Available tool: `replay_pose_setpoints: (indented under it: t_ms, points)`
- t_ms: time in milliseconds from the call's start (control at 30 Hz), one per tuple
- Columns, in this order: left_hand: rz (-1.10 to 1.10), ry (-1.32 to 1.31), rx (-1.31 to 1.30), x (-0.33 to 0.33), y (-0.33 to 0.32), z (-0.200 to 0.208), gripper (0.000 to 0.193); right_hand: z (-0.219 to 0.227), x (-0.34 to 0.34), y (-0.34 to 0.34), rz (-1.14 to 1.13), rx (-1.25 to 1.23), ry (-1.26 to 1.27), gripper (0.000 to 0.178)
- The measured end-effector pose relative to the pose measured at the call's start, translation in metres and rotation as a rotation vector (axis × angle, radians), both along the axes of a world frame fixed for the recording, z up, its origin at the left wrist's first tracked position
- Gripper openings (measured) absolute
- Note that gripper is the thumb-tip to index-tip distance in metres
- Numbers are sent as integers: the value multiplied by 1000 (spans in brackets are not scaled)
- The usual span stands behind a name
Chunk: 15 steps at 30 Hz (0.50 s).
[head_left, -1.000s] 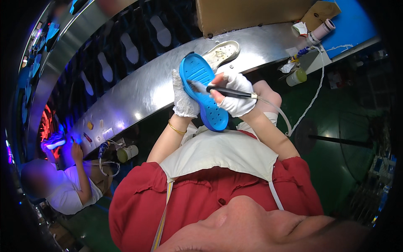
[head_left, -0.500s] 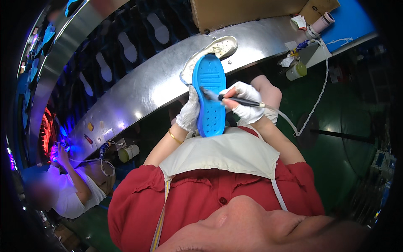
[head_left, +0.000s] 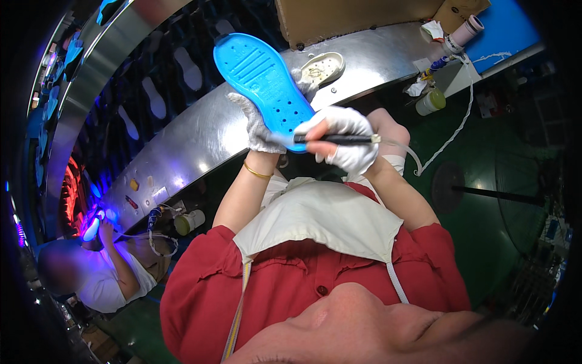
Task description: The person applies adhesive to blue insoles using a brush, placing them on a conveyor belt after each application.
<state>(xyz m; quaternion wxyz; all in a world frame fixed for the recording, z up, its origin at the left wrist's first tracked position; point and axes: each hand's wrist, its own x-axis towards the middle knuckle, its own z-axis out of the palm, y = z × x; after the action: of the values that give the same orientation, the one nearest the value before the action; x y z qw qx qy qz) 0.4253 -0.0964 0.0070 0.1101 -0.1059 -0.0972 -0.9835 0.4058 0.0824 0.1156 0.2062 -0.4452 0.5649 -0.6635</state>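
A bright blue shoe sole (head_left: pixel 264 82) is held up, tread side toward me, toe end pointing up and left. My left hand (head_left: pixel 257 124), in a white glove, grips its lower left edge from behind. My right hand (head_left: pixel 342 139), also gloved in white, holds a thin black pen-like tool (head_left: pixel 333 139) lying level, its tip touching the heel end of the sole. A thin hose runs from the tool's rear to the right.
A curved metal conveyor bench (head_left: pixel 200 139) runs behind the sole, with a white shoe (head_left: pixel 321 68) on it. A cardboard box (head_left: pixel 357 18), small pots (head_left: pixel 431 102) and a tube (head_left: pixel 464 31) stand at the right. Another person (head_left: pixel 103 267) works at lower left under violet light.
The blue sole has been lifted higher and tilted so its toe points up left. My right hand with the tool shifted to the heel end.
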Motion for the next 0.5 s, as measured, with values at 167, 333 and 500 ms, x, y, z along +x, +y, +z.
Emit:
replay_pose_setpoints:
  t_ms: [167,333,500]
  points:
    - [49,88,-161,-1,-1,25,61,-12,-4,-5,-138,-75,258,17]
    - [-76,260,23,1,1,58,102,1,-7,1,30,-8,-579,8]
    - [1,204,-167,0,-9,70,112,-23,-9,-2,-153,-76,-248,14]
